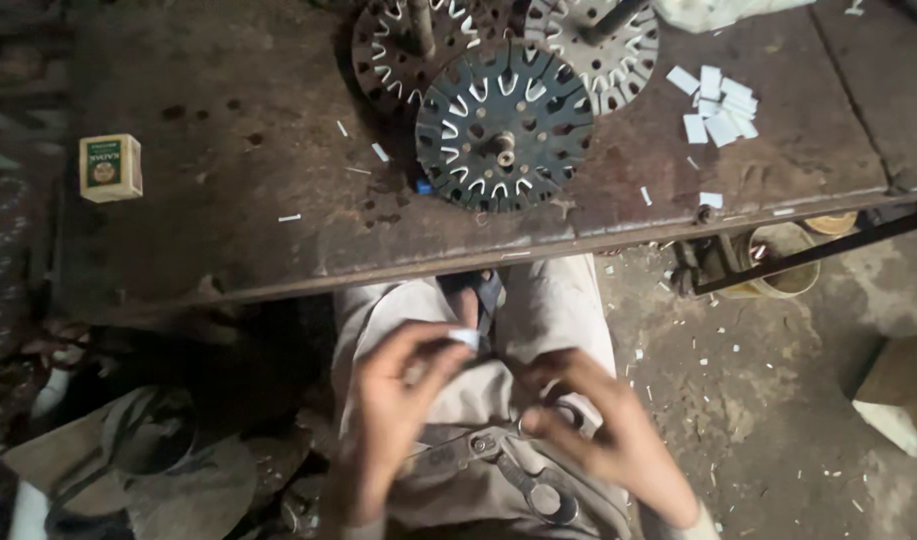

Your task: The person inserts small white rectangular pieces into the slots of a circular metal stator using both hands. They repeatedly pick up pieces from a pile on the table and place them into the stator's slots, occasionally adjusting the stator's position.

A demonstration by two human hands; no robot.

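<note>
Left hand (393,400) pinches a small white paper slip (465,338) between thumb and fingertips, held over the lap; right hand (603,425) is curled, blurred — what it grips cannot be told. Scissors (508,470) rest on the lap. On the bench (228,150), a pile of cut slips (720,105) lies finished; the slotted stator disc (503,125) shows no slips fitted, judging by its open slots. A round tin (786,265) stands below — contents unclear.
</note>
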